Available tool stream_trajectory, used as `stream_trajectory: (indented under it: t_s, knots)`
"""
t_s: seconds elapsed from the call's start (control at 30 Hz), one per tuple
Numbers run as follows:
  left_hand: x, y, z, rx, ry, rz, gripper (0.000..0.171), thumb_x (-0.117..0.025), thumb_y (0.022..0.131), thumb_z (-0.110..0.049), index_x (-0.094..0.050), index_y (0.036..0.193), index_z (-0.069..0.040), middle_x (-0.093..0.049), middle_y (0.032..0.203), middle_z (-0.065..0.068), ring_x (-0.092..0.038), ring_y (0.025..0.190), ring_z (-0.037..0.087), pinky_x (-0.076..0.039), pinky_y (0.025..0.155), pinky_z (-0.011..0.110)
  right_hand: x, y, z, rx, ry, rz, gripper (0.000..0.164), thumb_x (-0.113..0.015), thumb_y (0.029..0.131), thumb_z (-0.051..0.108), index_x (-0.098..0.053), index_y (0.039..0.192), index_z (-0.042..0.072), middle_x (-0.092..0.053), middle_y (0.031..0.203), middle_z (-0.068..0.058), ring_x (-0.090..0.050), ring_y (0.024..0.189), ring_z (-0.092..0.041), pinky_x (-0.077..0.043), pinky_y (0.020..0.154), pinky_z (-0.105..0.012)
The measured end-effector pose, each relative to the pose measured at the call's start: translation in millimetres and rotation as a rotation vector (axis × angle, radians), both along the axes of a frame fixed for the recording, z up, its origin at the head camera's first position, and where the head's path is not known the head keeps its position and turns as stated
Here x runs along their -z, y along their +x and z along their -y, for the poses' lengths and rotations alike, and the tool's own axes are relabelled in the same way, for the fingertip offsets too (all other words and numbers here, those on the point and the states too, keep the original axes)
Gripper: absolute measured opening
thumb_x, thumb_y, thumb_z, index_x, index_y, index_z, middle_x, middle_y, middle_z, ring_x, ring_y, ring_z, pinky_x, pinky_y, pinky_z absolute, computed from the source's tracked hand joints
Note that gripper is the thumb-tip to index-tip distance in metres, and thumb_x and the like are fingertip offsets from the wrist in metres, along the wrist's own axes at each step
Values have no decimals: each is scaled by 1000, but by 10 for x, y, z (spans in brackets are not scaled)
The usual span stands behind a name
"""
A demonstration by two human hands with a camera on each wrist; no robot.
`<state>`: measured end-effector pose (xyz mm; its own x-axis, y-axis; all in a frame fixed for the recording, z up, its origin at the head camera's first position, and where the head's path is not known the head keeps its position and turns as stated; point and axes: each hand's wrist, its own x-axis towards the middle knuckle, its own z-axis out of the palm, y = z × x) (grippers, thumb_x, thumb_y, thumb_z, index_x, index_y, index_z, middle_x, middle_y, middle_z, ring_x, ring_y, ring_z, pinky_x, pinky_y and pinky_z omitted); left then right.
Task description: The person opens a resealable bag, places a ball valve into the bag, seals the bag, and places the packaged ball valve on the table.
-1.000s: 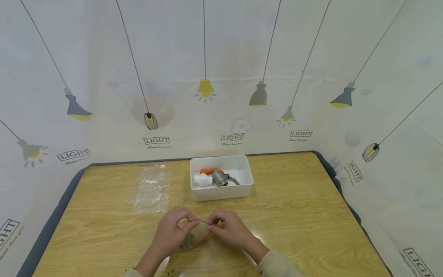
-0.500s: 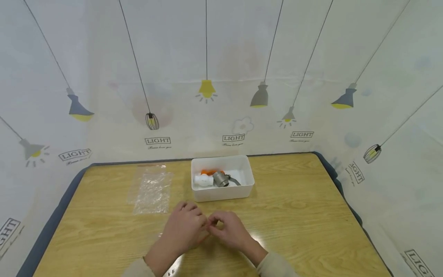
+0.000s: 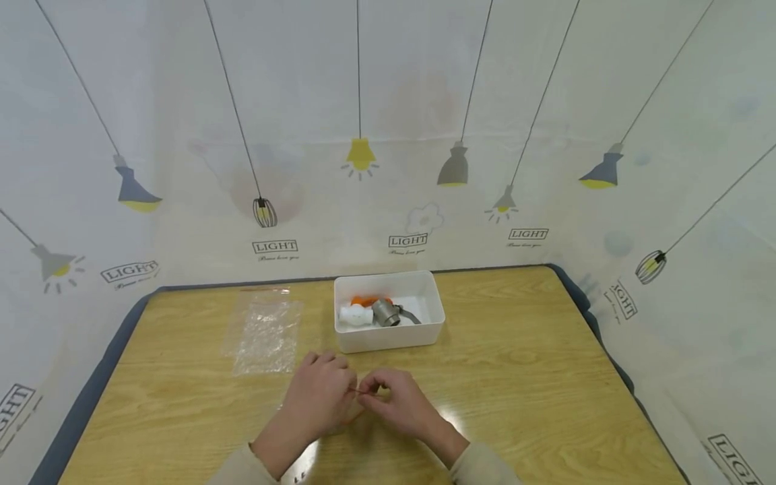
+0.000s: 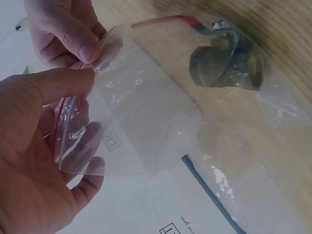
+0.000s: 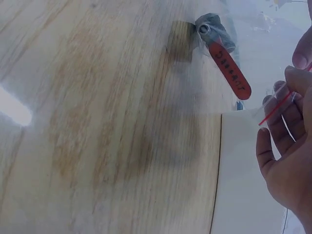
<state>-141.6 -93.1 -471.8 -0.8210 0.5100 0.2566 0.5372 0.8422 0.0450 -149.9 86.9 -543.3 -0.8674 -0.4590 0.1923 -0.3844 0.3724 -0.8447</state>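
**Bag (image 4: 141, 107) pinched at its seal (image 5: 274, 109) by both hands**

The red-lined seal is nipped between thumb and finger of the left hand (image 3: 318, 394), whose grip is closed down to the film; its lower fingers are curled loosely and partly seen through the clear plastic. Close beside it, the same edge is pinched by the right hand (image 3: 400, 401), with the tips of thumb and forefinger brought together. Whether the seal is fully pressed together cannot be told.

Inside the bag, away from the pinched edge, a metal valve (image 4: 219, 68) is held by the film, with its red handle (image 5: 230, 73) (marked with dark lettering) attached. From above, the valve is mostly hidden by the hands; whether its weight is borne by the table (image 3: 515, 364) cannot be told.

Beyond the hands, a white box (image 3: 391, 341) is set on the table. In it are contained a white fitting (image 3: 356, 315), an orange piece (image 3: 366, 300) and a grey fitting (image 3: 384, 312), which is placed beside a dark lever (image 3: 409, 314). To the left of the box, flat clear pouches (image 3: 267, 333) are laid out. The table is backed by a pale cloth (image 3: 388, 74) printed with lamps.
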Motion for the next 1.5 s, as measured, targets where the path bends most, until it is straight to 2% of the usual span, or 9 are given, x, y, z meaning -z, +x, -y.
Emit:
stream_trajectory:
  t_s: [0.1,0.2,0.3,0.47,0.77,1.03,1.17,1.27,1.5]
  knots:
    - [40,3,10,25,45,-46,20,-74,74,-23,-59,60,-23,-59,68,-12,-54,73,13,-43,74,34,10,1,-4,3,-16,-10,5,-69,91,20,-69,90,15,-70,89,6,-61,83,-1,-54,83,-27]
    - [81,3,24,68,88,-113,24,-77,70,-27,-57,59,-24,-56,66,-13,-53,72,12,-43,74,33,32,1,-17,-3,-40,-54,5,-69,92,19,-70,89,15,-70,87,5,-61,82,-2,-55,80,-28]
    - [109,3,43,90,112,-141,24,-79,69,-28,-56,60,-25,-56,66,-14,-53,73,12,-43,75,34,55,-1,-32,-19,-60,-105,4,-68,92,18,-69,89,15,-70,86,5,-61,81,-2,-56,77,-28]
    - [106,10,86,71,99,-113,20,-79,71,-24,-59,66,-27,-63,76,-15,-56,80,11,-44,80,36,75,-1,-55,-22,-50,-140,3,-68,92,18,-69,90,16,-70,87,5,-61,81,-1,-55,76,-27]
    - [74,13,102,35,109,-75,17,-80,74,-25,-63,70,-26,-67,81,-13,-58,84,11,-44,82,37,134,6,-118,13,-14,-106,9,-70,89,10,-67,89,19,-70,88,4,-62,83,-2,-56,80,-34]
    - [37,18,-17,49,-41,-154,26,-79,73,-39,-64,63,-20,-67,75,-8,-61,83,15,-45,90,40,95,25,-120,15,33,-120,3,-68,91,16,-67,89,17,-70,88,5,-60,83,1,-56,80,-33]
    - [80,2,-58,63,-79,-149,23,-80,73,-39,-68,66,-21,-68,76,-9,-62,85,15,-43,94,41,95,21,-114,27,32,-159,2,-68,92,18,-68,91,16,-70,89,8,-62,84,1,-56,79,-31]
    - [120,-9,-64,74,-64,-166,23,-79,73,-39,-67,65,-21,-68,74,-8,-62,84,15,-43,93,42,104,17,-116,34,22,-160,4,-68,92,20,-68,91,16,-70,88,8,-62,83,1,-56,77,-31]
    - [130,-7,-43,55,-18,-135,27,-79,72,-41,-63,61,-22,-65,71,-9,-61,86,15,-41,95,43,127,13,-138,26,23,-134,5,-69,91,21,-67,87,18,-68,86,9,-60,81,2,-56,76,-34]
